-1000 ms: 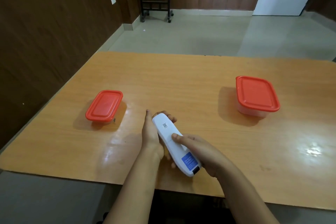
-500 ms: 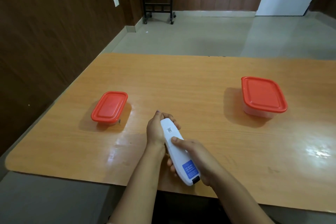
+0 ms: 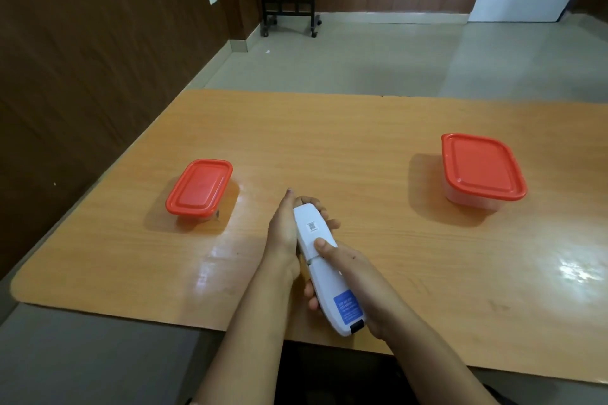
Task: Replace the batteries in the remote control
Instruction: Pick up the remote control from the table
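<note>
White remote control is lying back-up in both hands, over the near edge of the worktop. Left hand is wrapping the far end, fingers curled closed underneath, likely bracing it. Right hand is gripping the near half, thumb pressing on the back by the seam, probably working the battery cover loose. Two red-lidded boxes, one left and one right, are sitting closed and well apart, contents hidden.
</note>
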Demonstrator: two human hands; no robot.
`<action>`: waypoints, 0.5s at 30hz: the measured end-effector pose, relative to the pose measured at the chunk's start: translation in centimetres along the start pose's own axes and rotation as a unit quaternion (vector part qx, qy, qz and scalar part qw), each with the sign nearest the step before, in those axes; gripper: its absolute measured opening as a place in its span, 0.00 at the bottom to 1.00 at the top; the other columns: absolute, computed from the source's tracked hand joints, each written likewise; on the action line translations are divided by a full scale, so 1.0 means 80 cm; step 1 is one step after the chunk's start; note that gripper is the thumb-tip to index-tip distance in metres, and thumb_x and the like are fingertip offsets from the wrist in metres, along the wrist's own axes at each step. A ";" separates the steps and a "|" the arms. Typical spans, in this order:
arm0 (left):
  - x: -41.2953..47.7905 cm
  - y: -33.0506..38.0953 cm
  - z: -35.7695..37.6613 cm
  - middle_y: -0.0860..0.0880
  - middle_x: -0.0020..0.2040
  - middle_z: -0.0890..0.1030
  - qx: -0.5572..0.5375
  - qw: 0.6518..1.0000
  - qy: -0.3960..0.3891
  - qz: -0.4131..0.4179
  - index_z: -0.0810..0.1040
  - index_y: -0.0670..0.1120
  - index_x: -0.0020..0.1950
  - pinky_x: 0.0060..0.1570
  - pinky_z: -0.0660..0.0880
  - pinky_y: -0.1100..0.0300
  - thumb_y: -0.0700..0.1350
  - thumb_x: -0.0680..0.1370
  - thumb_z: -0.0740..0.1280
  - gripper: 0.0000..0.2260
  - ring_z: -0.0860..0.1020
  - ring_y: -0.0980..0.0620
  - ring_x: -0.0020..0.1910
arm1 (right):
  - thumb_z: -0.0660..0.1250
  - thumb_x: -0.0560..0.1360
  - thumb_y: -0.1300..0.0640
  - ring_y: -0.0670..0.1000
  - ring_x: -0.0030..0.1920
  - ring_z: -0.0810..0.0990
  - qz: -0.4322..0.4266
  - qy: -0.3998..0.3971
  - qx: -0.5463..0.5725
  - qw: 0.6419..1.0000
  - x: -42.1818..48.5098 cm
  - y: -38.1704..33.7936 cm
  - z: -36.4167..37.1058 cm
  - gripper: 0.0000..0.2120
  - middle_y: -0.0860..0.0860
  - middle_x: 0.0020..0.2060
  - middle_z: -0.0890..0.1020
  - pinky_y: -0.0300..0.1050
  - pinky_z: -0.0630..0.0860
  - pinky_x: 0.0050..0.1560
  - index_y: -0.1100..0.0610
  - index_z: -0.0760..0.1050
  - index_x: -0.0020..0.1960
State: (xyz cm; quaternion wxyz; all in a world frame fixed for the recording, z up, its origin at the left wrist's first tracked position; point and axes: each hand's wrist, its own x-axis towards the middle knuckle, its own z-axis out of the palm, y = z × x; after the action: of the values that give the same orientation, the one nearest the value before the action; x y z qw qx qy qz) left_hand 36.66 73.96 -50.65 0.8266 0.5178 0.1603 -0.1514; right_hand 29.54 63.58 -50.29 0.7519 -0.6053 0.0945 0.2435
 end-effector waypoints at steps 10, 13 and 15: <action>-0.013 0.007 -0.015 0.49 0.51 0.83 0.234 0.970 -0.039 -0.052 0.78 0.48 0.56 0.42 0.78 0.57 0.58 0.78 0.60 0.17 0.81 0.50 0.44 | 0.61 0.79 0.59 0.53 0.47 0.82 -0.129 0.126 0.192 0.965 0.021 -0.013 -0.038 0.07 0.54 0.48 0.82 0.48 0.77 0.48 0.58 0.72 0.55; -0.021 0.008 -0.023 0.47 0.44 0.85 0.246 0.964 -0.081 -0.062 0.78 0.44 0.56 0.42 0.80 0.55 0.51 0.74 0.69 0.15 0.83 0.48 0.40 | 0.62 0.76 0.64 0.54 0.52 0.82 -0.158 0.114 0.298 0.934 0.022 -0.018 -0.050 0.10 0.55 0.51 0.82 0.49 0.77 0.54 0.59 0.71 0.58; -0.018 0.007 -0.025 0.48 0.39 0.84 0.219 0.974 -0.048 -0.032 0.77 0.43 0.54 0.40 0.80 0.58 0.45 0.73 0.72 0.12 0.83 0.51 0.33 | 0.64 0.74 0.65 0.52 0.49 0.82 -0.140 0.121 0.290 0.939 0.023 -0.019 -0.055 0.11 0.56 0.49 0.82 0.48 0.76 0.55 0.59 0.73 0.56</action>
State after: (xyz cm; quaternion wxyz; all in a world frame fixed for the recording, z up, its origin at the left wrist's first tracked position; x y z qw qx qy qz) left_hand 35.38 76.13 -50.46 0.6942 0.6732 0.0998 -0.2345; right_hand 32.56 59.65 -50.88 0.9043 -0.3928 0.1658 0.0222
